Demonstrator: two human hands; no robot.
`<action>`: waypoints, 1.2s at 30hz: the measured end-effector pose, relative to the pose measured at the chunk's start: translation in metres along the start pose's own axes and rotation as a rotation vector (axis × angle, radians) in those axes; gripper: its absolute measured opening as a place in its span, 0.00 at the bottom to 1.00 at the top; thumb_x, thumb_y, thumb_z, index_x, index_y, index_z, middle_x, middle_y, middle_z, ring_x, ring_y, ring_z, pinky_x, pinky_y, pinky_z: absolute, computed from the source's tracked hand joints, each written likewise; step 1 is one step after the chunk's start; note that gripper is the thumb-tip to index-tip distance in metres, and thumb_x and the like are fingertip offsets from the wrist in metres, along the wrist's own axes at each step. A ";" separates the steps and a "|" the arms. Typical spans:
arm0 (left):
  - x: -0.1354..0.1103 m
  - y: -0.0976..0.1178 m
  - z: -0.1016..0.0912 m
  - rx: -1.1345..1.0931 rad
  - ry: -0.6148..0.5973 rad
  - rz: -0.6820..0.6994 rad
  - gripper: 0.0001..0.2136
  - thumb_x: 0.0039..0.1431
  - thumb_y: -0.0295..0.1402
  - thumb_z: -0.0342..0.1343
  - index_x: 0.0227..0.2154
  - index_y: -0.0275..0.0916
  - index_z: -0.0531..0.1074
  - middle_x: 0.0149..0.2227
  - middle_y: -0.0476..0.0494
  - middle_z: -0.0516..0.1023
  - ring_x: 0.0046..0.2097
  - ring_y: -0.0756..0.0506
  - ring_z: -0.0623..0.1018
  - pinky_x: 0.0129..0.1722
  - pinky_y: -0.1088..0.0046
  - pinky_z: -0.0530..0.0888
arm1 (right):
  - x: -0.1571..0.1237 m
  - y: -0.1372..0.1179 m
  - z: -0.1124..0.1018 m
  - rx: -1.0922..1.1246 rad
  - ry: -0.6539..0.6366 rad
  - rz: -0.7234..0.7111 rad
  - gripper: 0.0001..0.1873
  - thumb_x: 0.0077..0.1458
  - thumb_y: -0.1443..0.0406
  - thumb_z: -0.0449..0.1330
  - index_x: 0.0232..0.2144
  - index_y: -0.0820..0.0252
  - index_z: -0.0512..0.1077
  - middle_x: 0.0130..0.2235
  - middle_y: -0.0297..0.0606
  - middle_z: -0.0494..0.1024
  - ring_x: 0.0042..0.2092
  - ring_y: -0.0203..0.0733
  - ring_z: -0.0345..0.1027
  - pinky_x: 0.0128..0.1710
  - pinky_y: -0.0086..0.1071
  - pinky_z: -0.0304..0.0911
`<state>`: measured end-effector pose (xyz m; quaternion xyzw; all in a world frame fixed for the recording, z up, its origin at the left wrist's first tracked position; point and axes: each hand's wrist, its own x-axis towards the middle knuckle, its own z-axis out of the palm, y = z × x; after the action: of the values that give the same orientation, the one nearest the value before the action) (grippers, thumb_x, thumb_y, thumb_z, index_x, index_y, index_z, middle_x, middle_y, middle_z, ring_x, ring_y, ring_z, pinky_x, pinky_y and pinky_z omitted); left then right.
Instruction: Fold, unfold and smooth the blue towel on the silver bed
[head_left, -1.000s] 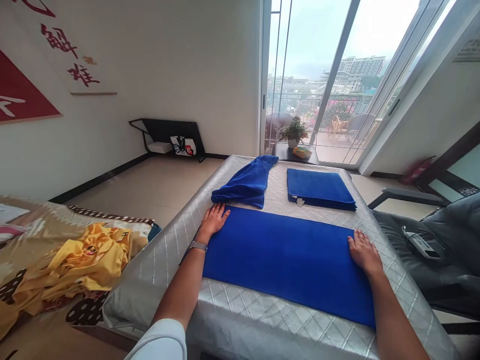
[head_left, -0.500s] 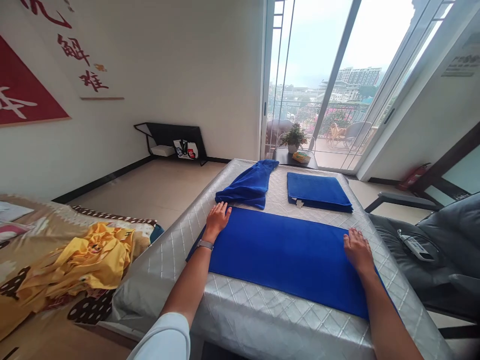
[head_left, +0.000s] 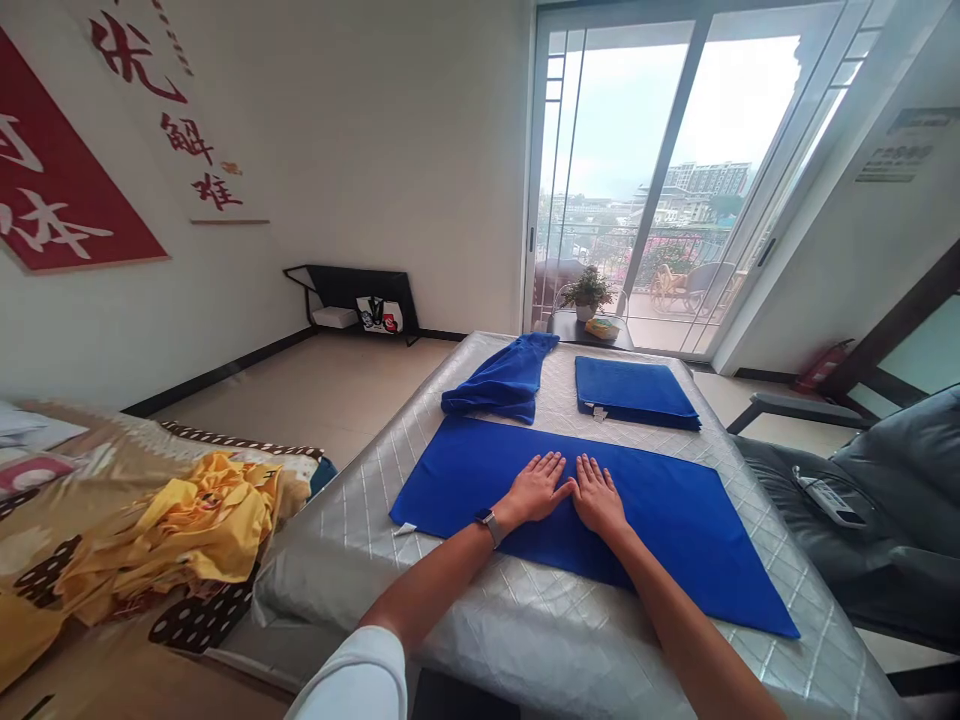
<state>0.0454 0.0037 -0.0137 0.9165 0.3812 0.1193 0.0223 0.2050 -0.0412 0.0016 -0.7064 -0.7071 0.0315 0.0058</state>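
A blue towel (head_left: 675,530) lies spread flat, long side across, on the silver quilted table cover (head_left: 480,620). My left hand (head_left: 536,487) rests palm down on its middle, fingers stretched out, with a watch on the wrist. Beside it, thumbs meeting, my right hand (head_left: 598,493) also presses flat on the cloth. A white tag (head_left: 405,529) sticks out at the towel's near left corner. Beyond the far edge lie a crumpled blue towel (head_left: 502,380) at left and a neatly folded blue stack (head_left: 636,388) at right.
On the left, yellow cloth (head_left: 217,510) is heaped on a patterned bedspread (head_left: 112,460). To the right stands a dark armchair (head_left: 900,470) holding a power strip (head_left: 829,497). A potted plant (head_left: 587,290) sits on a small table by the glass door (head_left: 615,150).
Both hands have moved inward from the towel's left and right ends to its middle, where they now meet. The view has tilted slightly upward.
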 end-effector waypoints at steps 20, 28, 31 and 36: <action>-0.142 -0.182 -0.049 0.115 -0.002 -0.593 0.36 0.72 0.53 0.30 0.70 0.30 0.53 0.72 0.31 0.52 0.72 0.38 0.53 0.70 0.53 0.53 | -0.087 0.210 0.008 -0.060 0.120 0.447 0.38 0.66 0.57 0.35 0.70 0.74 0.53 0.72 0.51 0.52 0.73 0.51 0.43 0.70 0.49 0.41; -0.086 -0.056 -0.041 -0.024 -0.014 -0.193 0.35 0.72 0.54 0.30 0.70 0.35 0.54 0.71 0.35 0.55 0.72 0.40 0.55 0.71 0.57 0.54 | -0.079 0.058 -0.004 0.039 0.149 0.052 0.35 0.69 0.55 0.36 0.71 0.67 0.53 0.72 0.46 0.52 0.73 0.46 0.41 0.71 0.46 0.39; -0.069 0.003 -0.029 -0.098 -0.023 0.014 0.34 0.72 0.53 0.30 0.71 0.36 0.52 0.72 0.37 0.52 0.73 0.43 0.51 0.71 0.60 0.51 | -0.076 0.000 0.000 0.108 0.081 -0.061 0.34 0.70 0.54 0.37 0.72 0.63 0.51 0.73 0.43 0.50 0.73 0.45 0.39 0.71 0.46 0.37; -0.073 0.030 -0.019 -0.134 -0.046 0.126 0.33 0.73 0.53 0.32 0.73 0.41 0.45 0.73 0.41 0.50 0.73 0.44 0.49 0.72 0.60 0.48 | -0.081 -0.014 0.011 0.133 0.021 -0.076 0.36 0.69 0.52 0.37 0.72 0.64 0.50 0.73 0.43 0.47 0.74 0.46 0.36 0.72 0.47 0.35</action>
<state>0.0121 -0.0698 -0.0058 0.9377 0.3131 0.1246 0.0847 0.1910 -0.1227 -0.0052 -0.6775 -0.7295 0.0708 0.0614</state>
